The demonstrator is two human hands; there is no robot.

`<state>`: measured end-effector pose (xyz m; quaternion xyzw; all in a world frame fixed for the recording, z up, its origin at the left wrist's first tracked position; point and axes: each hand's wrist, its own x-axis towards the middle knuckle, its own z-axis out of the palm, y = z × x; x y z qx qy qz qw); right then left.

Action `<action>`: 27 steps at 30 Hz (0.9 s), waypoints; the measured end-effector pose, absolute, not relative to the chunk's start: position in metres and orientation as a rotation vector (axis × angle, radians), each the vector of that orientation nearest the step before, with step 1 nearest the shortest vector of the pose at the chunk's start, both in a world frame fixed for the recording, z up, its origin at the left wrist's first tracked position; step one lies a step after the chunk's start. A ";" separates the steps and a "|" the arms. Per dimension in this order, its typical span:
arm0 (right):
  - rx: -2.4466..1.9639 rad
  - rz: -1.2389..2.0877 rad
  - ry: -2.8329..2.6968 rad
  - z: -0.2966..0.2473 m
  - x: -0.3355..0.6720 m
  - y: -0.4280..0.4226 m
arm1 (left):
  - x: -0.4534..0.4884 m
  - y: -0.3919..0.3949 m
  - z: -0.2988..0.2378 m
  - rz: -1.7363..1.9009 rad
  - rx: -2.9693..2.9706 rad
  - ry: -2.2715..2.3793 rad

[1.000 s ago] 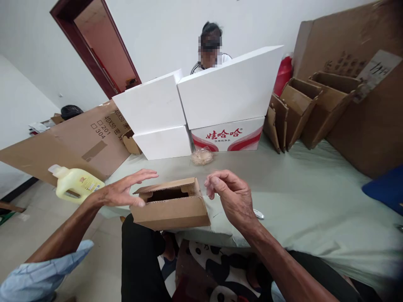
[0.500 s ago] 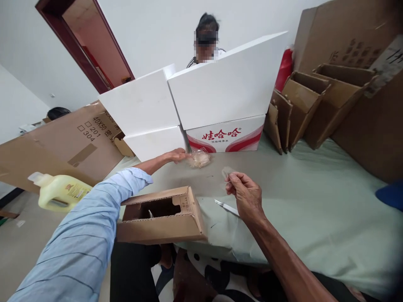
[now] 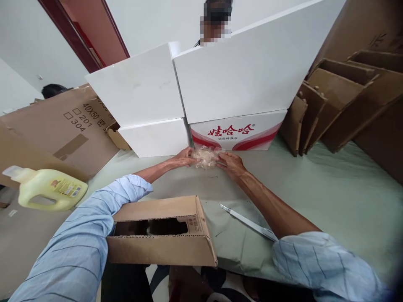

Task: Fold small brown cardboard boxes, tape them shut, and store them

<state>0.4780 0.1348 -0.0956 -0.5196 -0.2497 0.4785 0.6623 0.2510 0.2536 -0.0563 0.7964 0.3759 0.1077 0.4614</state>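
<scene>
A crumpled clear plastic bag (image 3: 205, 158) with pale, whitish contents lies on the table in front of the stacked boxes. I cannot make out what is inside it. My left hand (image 3: 185, 158) pinches the bag's left side. On its opposite side, my right hand (image 3: 232, 165) has its fingers closed at the bag's edge. Closer to me stands a brown cardboard box (image 3: 157, 251) with a cut-out opening facing up and a dark interior. A slim white craft knife (image 3: 245, 221) with a thin blade lies under my right forearm.
White boxes (image 3: 245, 79) are stacked behind the bag, the lower one (image 3: 239, 136) with red print. A yellow jug (image 3: 59, 188) is at the left by a large carton (image 3: 59, 134). Open brown boxes (image 3: 336, 92) lean at the right. A person (image 3: 217, 25) is behind the stack.
My right hand has moved forward and left to the plastic bag; the small translucent piece it held no longer shows separately. My left hand stays at the bag. The view has shifted closer.
</scene>
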 end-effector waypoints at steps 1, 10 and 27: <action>-1.164 1.105 -0.561 -0.100 0.477 0.137 | 0.248 0.252 -0.052 0.264 1.973 0.875; -1.072 1.254 -0.595 -0.105 0.478 0.129 | 0.223 0.253 -0.041 0.229 2.612 0.274; -1.057 1.229 -0.646 -0.106 0.471 0.126 | 0.214 0.234 -0.059 0.215 2.814 0.391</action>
